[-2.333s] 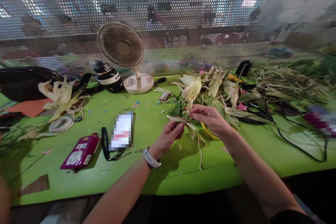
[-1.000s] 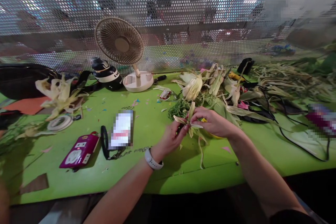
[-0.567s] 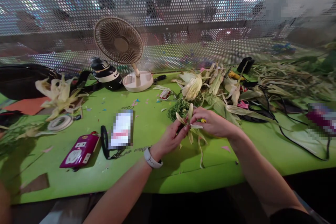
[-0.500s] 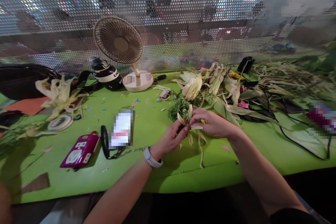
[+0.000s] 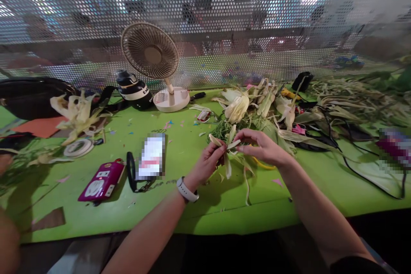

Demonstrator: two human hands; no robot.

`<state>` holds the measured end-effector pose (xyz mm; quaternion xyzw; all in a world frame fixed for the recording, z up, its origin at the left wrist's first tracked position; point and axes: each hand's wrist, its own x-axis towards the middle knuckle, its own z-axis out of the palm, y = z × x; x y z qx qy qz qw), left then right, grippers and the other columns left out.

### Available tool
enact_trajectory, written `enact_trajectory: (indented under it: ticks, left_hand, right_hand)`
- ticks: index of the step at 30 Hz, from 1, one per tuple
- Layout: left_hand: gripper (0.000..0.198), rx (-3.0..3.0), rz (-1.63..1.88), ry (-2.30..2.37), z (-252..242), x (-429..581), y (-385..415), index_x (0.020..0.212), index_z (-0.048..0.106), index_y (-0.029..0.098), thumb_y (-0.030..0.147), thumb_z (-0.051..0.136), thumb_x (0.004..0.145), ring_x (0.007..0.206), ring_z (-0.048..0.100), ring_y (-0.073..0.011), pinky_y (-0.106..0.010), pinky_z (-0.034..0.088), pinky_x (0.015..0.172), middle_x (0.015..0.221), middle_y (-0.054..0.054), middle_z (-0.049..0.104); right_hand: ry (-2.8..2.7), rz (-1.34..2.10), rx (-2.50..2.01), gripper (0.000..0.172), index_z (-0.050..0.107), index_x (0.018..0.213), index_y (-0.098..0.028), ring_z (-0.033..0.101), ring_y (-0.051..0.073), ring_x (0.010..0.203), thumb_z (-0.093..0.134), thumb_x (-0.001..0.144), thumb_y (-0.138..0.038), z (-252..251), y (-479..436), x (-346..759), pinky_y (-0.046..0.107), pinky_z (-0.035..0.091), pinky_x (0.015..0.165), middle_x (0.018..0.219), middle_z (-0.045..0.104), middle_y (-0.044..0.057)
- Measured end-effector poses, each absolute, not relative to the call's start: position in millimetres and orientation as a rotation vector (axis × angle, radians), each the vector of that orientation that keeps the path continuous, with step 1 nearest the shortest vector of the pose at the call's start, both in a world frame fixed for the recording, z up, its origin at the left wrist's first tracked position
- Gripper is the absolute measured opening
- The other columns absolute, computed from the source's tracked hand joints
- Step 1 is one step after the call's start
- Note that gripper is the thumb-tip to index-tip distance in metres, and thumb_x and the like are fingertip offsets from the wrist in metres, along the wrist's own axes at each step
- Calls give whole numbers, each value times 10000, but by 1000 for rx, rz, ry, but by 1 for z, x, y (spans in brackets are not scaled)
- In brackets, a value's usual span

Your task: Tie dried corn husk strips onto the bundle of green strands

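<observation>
My left hand (image 5: 207, 163) is closed in a pinch on the middle of a small corn husk flower (image 5: 228, 167), whose pale strips spread out on several sides. My right hand (image 5: 263, 149) is just right of the flower, thumb and fingers curved and apart beside one of its petals; I cannot tell whether a fingertip touches it. Beneath and behind the hands lie green curly strands (image 5: 221, 130). A thin strip hangs down toward the table below the flower. Farther back is a larger pale husk flower (image 5: 236, 108).
Dried husks (image 5: 343, 102) heap at the right, with black cables (image 5: 356, 169) in front. On the green table (image 5: 180, 154) are a fan (image 5: 150, 53), a black bottle (image 5: 136, 94), a phone (image 5: 151, 156), a purple device (image 5: 102, 182) and a tape roll (image 5: 78, 147). Another person's arm (image 5: 8, 239) shows at left.
My right hand has loosened from the flower's centre, and its fingers have spread. The flower has tilted slightly in my left hand. The view has shifted a little to the left.
</observation>
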<state>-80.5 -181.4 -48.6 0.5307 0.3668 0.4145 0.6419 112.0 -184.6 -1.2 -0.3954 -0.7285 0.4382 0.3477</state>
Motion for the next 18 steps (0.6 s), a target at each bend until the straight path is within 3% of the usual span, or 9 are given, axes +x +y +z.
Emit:
enact_trajectory:
  ticks: [6,12,18]
  left_hand:
    - [326,1236,937,828,-53,-79,-181,840,499,186,494,591,784,468,351,-55,-196,310,466,574,80,404]
    - [252,1579,1028,755,-58,-83,-180,879,491,175,427,485,878,540,403,-70,-210,362,519,650,48,441]
    - [229,1717,1026,717,-53,-85,-180,899,487,167,395,467,895,554,410,-74,-213,376,523,667,38,444]
  right_hand:
    - [-1875,1033,-1045,181,618,827,-171,557,137,721,605,836,-351,-13,-182,104,280,457,672,770,602,13]
    - [-1835,898,-1073,141,598,766,-168,546,132,772,616,818,-298,-17,-181,99,248,445,645,860,563,30]
    - [-1770,866,-1100,90,585,726,-160,533,117,682,626,784,-215,-16,-185,94,256,431,655,707,575,-8]
